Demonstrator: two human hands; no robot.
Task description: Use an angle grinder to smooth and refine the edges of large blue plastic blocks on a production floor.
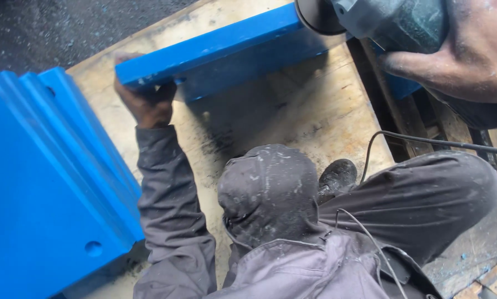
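Left grip (pixel 148 102) clamps blue plate's (pixel 220 52) near end, grinder (pixel 392 22) opposite.

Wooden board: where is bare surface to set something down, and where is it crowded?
The wooden board is bare between the blue panel, the knee and the shoe. A narrow strip lies beside the left hand. It is crowded at the left, by the blue stack, and top right, where the right hand holds the grinder.

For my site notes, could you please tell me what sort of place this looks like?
Probably a fabrication workshop: the right hand holds an angle grinder against a blue plastic slab, with more blue slabs stacked beside a dusty wooden board.
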